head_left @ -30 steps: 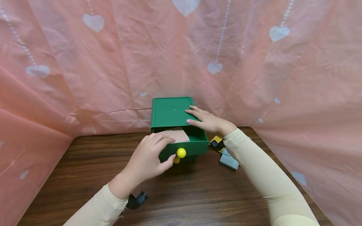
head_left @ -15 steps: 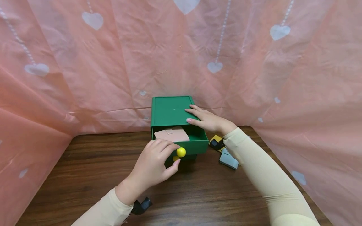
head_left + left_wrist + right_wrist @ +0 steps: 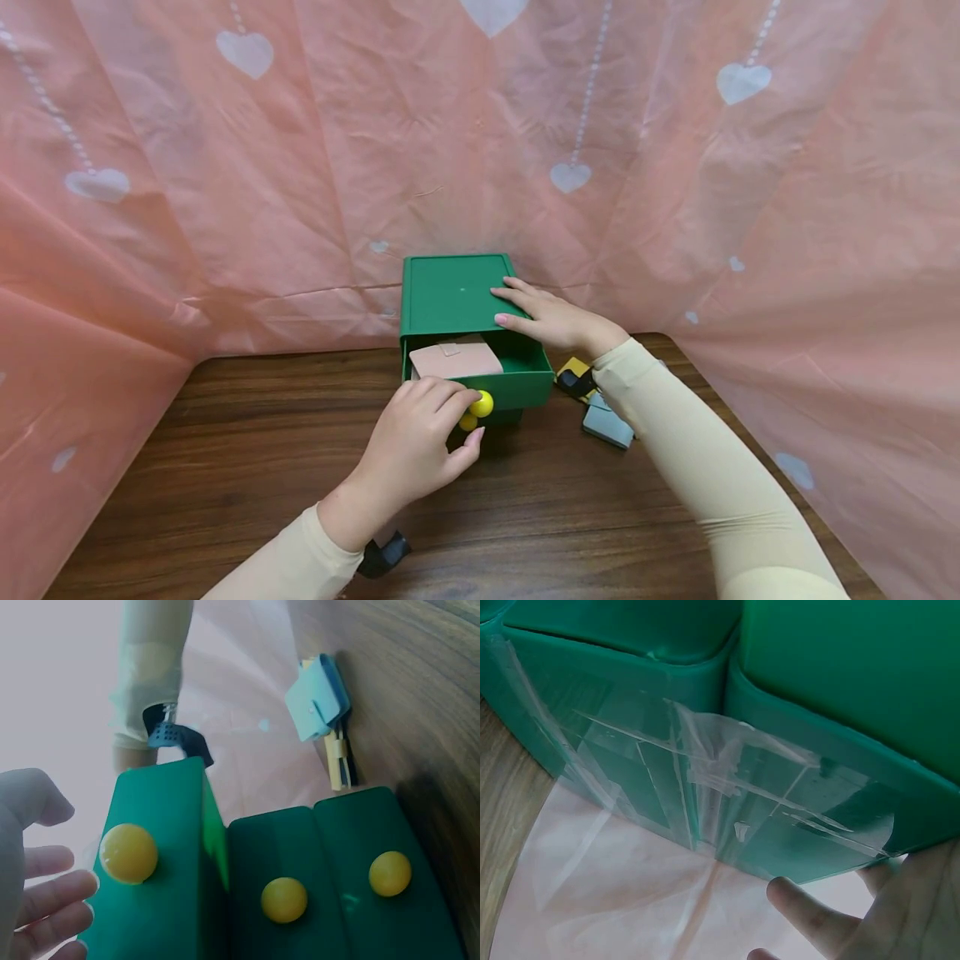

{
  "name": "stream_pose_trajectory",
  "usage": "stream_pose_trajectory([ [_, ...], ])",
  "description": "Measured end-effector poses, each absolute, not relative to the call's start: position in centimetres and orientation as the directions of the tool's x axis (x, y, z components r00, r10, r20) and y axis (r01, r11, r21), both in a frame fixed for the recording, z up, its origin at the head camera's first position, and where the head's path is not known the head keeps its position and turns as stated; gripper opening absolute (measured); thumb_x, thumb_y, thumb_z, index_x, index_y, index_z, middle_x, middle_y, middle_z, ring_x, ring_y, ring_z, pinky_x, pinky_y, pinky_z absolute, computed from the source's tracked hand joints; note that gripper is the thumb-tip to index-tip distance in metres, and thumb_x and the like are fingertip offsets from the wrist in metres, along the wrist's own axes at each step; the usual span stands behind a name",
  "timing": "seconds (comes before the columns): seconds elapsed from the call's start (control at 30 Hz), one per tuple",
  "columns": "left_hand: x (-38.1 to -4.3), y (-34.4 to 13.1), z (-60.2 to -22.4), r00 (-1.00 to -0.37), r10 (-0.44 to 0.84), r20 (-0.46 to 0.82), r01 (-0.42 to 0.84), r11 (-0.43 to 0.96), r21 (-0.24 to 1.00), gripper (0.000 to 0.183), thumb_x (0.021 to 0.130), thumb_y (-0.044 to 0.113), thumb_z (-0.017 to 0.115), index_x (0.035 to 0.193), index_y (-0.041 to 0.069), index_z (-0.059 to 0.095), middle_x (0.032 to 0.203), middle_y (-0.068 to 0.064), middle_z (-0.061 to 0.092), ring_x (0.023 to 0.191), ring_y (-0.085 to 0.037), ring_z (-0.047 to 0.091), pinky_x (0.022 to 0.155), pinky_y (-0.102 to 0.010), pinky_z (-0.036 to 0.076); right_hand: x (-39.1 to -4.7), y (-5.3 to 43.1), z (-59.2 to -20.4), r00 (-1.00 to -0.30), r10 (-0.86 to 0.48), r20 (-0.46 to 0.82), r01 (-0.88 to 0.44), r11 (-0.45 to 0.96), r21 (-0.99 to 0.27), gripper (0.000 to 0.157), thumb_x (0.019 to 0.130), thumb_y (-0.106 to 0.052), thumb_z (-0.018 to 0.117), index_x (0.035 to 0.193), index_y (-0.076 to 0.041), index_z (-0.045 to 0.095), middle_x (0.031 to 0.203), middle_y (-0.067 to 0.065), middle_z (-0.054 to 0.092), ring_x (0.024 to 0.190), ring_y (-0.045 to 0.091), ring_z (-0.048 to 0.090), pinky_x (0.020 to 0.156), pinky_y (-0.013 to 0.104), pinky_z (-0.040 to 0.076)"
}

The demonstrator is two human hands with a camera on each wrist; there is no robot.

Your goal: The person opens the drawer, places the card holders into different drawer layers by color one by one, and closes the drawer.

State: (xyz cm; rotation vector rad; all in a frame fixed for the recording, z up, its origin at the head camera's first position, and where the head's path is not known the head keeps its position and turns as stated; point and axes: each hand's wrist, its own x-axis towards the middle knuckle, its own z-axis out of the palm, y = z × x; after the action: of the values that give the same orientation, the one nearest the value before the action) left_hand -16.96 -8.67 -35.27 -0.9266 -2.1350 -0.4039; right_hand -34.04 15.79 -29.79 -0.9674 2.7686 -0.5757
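Observation:
A green drawer cabinet stands on the table with its top drawer pulled out. Inside that drawer lies a pale pink wallet-like item with a small strap. My left hand is at the drawer's yellow knob, thumb below and fingers beside it. In the left wrist view its loosely bent fingers stand apart from the knob. My right hand rests spread on the right edge of the cabinet top. Clear tape covers the cabinet's side seam in the right wrist view.
Right of the cabinet lie a light blue strapped wallet-like item and a yellow item, partly behind the right wrist strap. Two lower drawers show yellow knobs, one the middle knob. A pink curtain hangs behind the wooden table.
My left hand has left the drawer's front edge near the pink item and moved right and down to the yellow knob. The right hand and the drawer have stayed in place.

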Motion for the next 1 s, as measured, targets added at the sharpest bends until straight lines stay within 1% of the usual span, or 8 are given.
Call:
stream_pose_trajectory([
  [0.2,-17.0,-8.2,-35.7,-0.442,0.477,0.76,0.687,0.724,-0.055,0.024,0.083,0.026,0.071,0.1,0.009,0.07,0.099,-0.001,0.067,0.091,-0.02,0.062,0.076,-0.036,0.05,-34.0,15.8,-29.8,-0.781,-0.625,-0.016,-0.566,0.718,-0.405,0.074,0.098,-0.069,0.035,0.161,-0.033,0.02,0.168,-0.004,0.001,0.153,0.03,0.005,0.118,0.061,0.014],
  [0.37,-17.0,-7.7,-36.1,-0.426,0.462,0.778,0.649,0.755,-0.094,0.025,0.083,0.026,0.07,0.101,0.008,0.07,0.095,-0.002,0.066,0.087,-0.022,0.062,0.073,-0.036,0.049,-33.9,15.8,-29.6,-0.776,-0.631,-0.01,-0.576,0.715,-0.395,0.074,0.099,-0.068,0.035,0.161,-0.031,0.02,0.168,-0.001,0.002,0.153,0.031,0.005,0.117,0.061,0.014],
  [0.6,-17.1,-7.2,-36.7,-0.414,0.45,0.791,0.593,0.793,-0.141,0.026,0.08,0.026,0.074,0.1,0.009,0.07,0.096,-0.003,0.066,0.087,-0.023,0.062,0.072,-0.036,0.049,-34.0,15.8,-29.6,-0.773,-0.635,-0.006,-0.581,0.712,-0.393,0.074,0.099,-0.068,0.035,0.161,-0.03,0.02,0.168,0.0,0.002,0.153,0.031,0.005,0.118,0.061,0.014],
  [0.8,-17.3,-7.0,-37.0,-0.412,0.454,0.79,0.572,0.804,-0.163,0.025,0.082,0.025,0.073,0.101,0.009,0.07,0.098,-0.005,0.065,0.086,-0.024,0.062,0.071,-0.036,0.049,-34.0,15.8,-29.7,-0.775,-0.632,-0.007,-0.578,0.713,-0.397,0.074,0.099,-0.068,0.036,0.161,-0.031,0.02,0.168,-0.001,0.002,0.153,0.031,0.005,0.117,0.061,0.014],
  [1.0,-17.6,-6.9,-37.3,-0.375,0.454,0.808,0.573,0.799,-0.183,0.021,0.083,0.023,0.072,0.099,0.009,0.07,0.096,-0.005,0.065,0.084,-0.023,0.062,0.069,-0.035,0.048,-34.1,15.8,-29.8,-0.777,-0.63,-0.004,-0.577,0.715,-0.396,0.075,0.098,-0.07,0.035,0.161,-0.032,0.021,0.168,-0.002,0.003,0.153,0.03,0.006,0.118,0.06,0.015],
])
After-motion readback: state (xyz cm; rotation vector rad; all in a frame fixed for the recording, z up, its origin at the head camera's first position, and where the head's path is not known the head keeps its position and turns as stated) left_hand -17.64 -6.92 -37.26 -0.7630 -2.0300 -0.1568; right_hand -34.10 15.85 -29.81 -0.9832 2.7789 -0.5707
